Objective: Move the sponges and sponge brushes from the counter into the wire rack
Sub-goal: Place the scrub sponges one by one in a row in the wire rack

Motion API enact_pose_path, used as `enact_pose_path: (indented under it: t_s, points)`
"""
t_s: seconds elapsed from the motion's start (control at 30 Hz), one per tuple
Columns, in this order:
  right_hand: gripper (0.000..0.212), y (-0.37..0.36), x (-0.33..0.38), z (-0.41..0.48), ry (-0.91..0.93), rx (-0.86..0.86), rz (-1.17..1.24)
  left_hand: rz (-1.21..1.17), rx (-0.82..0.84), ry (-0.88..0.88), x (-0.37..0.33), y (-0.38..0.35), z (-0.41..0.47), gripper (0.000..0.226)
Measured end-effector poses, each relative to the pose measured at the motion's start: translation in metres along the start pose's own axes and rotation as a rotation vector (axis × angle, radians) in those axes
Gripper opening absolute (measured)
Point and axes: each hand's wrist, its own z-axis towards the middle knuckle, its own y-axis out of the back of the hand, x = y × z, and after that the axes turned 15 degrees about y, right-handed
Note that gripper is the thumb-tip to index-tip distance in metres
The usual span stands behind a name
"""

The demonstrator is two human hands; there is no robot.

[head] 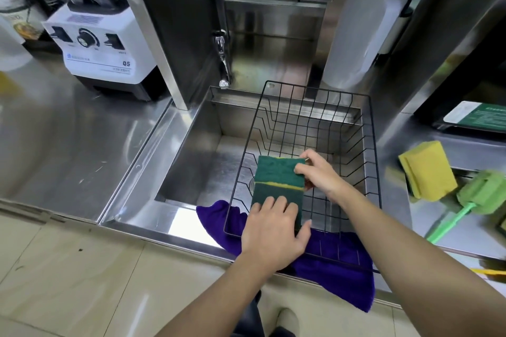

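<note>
Two green-and-yellow sponges lie side by side in the front left of the black wire rack, which spans the sink. My right hand grips the far sponge at its right edge. My left hand rests on the near sponge, fingers over its front end. On the counter to the right lie a yellow sponge and a green sponge brush with a long green handle.
A purple cloth hangs over the sink's front edge under the rack. The steel sink has a tap at the back. A white blender base stands on the left counter.
</note>
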Motion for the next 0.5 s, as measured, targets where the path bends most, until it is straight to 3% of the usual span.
enact_pose_path:
  t_s: [0.13,0.37,0.5]
  points:
    - [0.008,0.004,-0.001,0.0,0.053,0.061,-0.156,0.003,-0.004,0.003,0.0,0.0,0.0,0.041]
    - [0.047,0.01,-0.001,-0.003,0.005,0.157,-0.424,0.014,-0.006,-0.009,0.001,-0.002,0.0,0.041]
    - [0.052,0.007,0.006,-0.009,0.099,0.107,-0.696,0.047,0.01,-0.02,-0.002,-0.001,0.0,0.041]
